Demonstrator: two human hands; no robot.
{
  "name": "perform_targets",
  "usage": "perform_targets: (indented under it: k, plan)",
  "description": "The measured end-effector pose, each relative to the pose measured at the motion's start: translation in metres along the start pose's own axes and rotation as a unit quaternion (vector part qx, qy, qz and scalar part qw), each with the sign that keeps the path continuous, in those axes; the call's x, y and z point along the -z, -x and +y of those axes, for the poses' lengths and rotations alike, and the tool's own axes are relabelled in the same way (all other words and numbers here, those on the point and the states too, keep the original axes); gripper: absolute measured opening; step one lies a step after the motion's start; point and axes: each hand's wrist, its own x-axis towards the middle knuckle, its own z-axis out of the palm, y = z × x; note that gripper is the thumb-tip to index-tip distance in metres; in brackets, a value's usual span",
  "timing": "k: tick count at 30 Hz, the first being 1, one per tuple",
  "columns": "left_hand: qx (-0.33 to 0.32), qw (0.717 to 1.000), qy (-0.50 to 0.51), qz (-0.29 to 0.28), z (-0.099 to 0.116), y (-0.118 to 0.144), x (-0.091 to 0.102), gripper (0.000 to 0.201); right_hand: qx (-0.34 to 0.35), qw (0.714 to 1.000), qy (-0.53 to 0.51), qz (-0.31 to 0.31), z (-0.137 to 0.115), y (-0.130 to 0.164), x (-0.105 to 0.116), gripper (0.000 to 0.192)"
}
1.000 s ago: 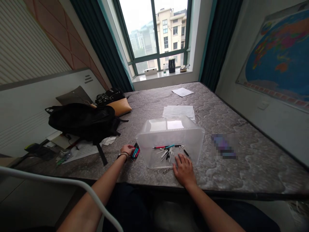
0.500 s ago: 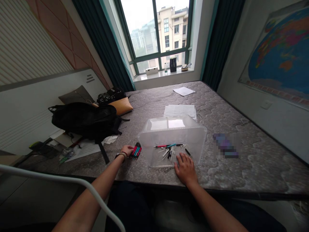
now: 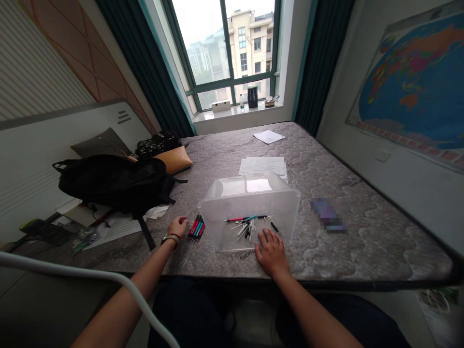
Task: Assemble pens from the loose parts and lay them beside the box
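Observation:
A row of red, teal and black pens (image 3: 196, 228) lies side by side on the mattress, left of a clear plastic box (image 3: 250, 205). Just left of that row, my left hand (image 3: 177, 226) is off the pens, its fingers loosely bent and holding nothing visible. The box lies on its side with its opening toward me. Inside it are a red pen (image 3: 234, 220), a teal pen (image 3: 251, 217), several white and black pen parts (image 3: 247, 229) and a short black piece (image 3: 274, 226). My right hand (image 3: 271, 251) rests open at the box's front edge, fingers spread, close to the parts.
White papers (image 3: 263, 166) lie behind the box, with another sheet (image 3: 268, 136) farther back. A blurred-out flat object (image 3: 329, 215) is on the right. To the left sit a black backpack (image 3: 116, 181) and a tan pouch (image 3: 176, 159). A white tube (image 3: 90, 270) crosses the lower left.
My left hand has drawn back leftward from the row of pens, which it was touching before. My right hand stays by the box. The whole view has shifted slightly.

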Motion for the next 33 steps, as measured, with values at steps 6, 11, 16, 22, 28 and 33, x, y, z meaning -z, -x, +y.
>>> perform_targets:
  k: [6, 11, 16, 22, 28, 33]
  plan:
    - [-0.155, 0.97, 0.182, 0.031, 0.023, 0.121, 0.017, 0.034, -0.005, 1.0, -0.007, -0.007, 0.0, 0.0, 0.003, 0.039]
    - [-0.206, 0.949, 0.227, -0.076, 0.047, 0.206, -0.014, 0.033, -0.01, 1.0, -0.002, -0.018, -0.001, 0.0, 0.005, 0.039]
    - [-0.281, 0.942, 0.091, -0.157, 0.07, 0.189, -0.091, 0.033, -0.008, 1.0, -0.004, -0.012, -0.002, 0.001, 0.006, 0.039]
    - [-0.29, 0.951, -0.09, -0.059, 0.069, 0.147, -0.148, 0.035, 0.003, 1.0, -0.004, -0.002, 0.0, 0.001, 0.004, 0.038]
    - [-0.251, 0.962, -0.1, -0.042, 0.062, 0.144, -0.156, 0.027, 0.007, 1.0, 0.012, -0.011, -0.001, -0.001, 0.0, 0.038]
    - [-0.252, 0.967, -0.023, -0.019, 0.062, 0.147, -0.156, 0.025, 0.017, 0.999, 0.036, -0.027, -0.001, -0.003, 0.0, 0.04]
